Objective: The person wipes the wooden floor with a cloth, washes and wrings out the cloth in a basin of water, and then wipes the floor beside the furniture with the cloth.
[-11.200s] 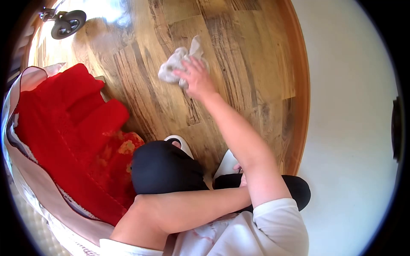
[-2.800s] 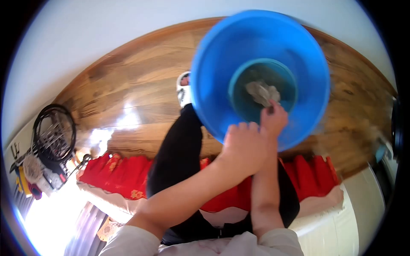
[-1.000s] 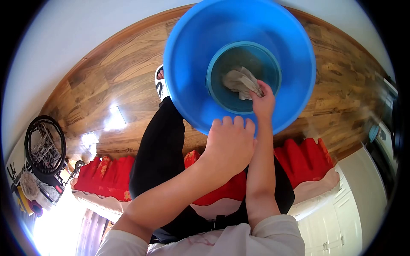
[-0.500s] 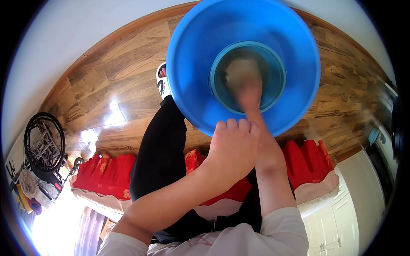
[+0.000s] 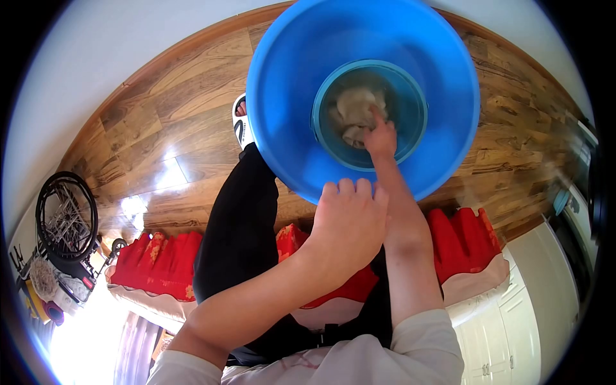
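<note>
Beige cloth (image 5: 355, 106) under palm-down right grip (image 5: 382, 136).

Smooth plastic basin (image 5: 450, 96), cloth rag (image 5: 355, 106), glossy wood-grain floor (image 5: 173, 122)

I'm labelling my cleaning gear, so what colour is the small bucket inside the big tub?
The small bucket is teal; it shows best in the head view.
</note>
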Tool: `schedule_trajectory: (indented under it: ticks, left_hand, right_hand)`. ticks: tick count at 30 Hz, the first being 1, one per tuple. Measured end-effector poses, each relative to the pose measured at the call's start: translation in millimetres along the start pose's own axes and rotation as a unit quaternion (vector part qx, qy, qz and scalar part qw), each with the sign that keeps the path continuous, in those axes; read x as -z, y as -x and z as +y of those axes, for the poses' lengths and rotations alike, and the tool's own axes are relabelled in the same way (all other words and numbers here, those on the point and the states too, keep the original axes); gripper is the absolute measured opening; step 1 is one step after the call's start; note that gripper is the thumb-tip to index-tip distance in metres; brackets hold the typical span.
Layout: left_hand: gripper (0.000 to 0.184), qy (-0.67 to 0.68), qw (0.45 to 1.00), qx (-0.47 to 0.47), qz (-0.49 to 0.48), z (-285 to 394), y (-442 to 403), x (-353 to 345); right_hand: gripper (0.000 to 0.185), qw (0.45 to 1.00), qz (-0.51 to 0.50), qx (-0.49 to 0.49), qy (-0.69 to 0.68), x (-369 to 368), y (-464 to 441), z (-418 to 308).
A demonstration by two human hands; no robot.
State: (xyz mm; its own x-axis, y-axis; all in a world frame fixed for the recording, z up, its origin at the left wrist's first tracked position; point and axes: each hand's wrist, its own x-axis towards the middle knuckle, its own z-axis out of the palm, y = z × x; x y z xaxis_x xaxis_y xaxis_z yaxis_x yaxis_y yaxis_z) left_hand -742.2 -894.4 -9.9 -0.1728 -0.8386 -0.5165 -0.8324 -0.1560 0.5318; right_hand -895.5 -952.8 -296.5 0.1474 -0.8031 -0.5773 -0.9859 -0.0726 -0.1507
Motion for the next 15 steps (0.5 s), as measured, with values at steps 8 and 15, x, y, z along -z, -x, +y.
schedule_trajectory:
  ticks: [8, 15]
  left_hand:
    - [0.036, -0.011, 1.0, -0.004, -0.002, -1, 1, -2]
    - [0.036, -0.005, 1.0, 0.002, -0.016, -2, 1, -1]
  right_hand:
    - [0.037, 0.99, 0.125, 0.065, -0.001, -24, -8, 0]
    - [0.042, 0.986, -0.111, 0.082, 0.096, 10, -17, -19]
